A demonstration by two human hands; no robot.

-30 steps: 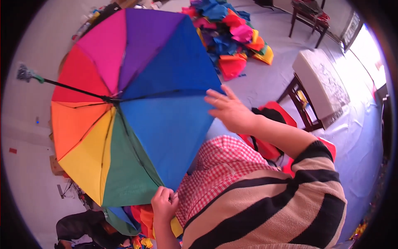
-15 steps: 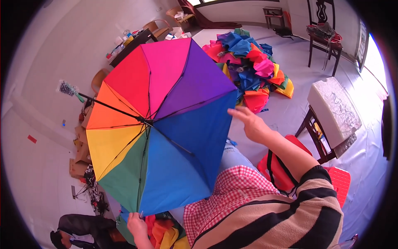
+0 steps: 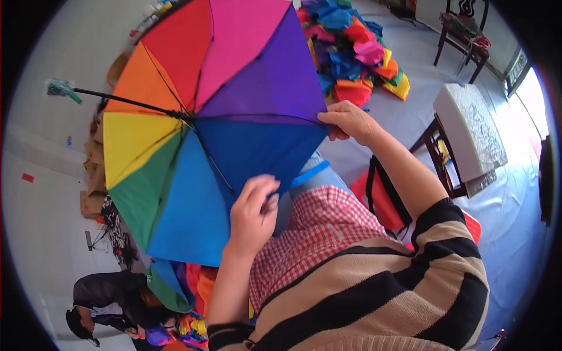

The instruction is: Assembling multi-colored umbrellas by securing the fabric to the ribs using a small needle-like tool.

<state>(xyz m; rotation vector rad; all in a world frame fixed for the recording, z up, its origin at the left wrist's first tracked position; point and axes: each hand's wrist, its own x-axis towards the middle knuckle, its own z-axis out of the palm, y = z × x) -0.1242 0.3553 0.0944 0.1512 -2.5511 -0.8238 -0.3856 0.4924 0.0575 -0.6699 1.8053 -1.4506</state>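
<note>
An open rainbow-panelled umbrella point(image 3: 199, 123) fills the upper left and centre of the frame, canopy facing the camera, with its dark shaft ending in a green handle point(image 3: 58, 88) at the far left. The left hand point(image 3: 252, 213), at centre frame, curls its fingers over the lower rim of the blue panel and grips the fabric edge. The right hand point(image 3: 351, 123), right of centre, pinches the canopy rim where the purple and blue panels meet, apparently at a rib tip. The canopy is judged light, with thin, slick fabric stretched taut over slender ribs; the ribs probably flex and could bend under side load. Take hold at rib tips or along the shaft, not mid-panel, where the cloth gives no purchase. A heap of coloured fabric point(image 3: 357, 52) lies at the upper centre, and a wooden stool point(image 3: 468, 140) stands at the right. Another person point(image 3: 111, 304) crouches at the lower left.
</note>
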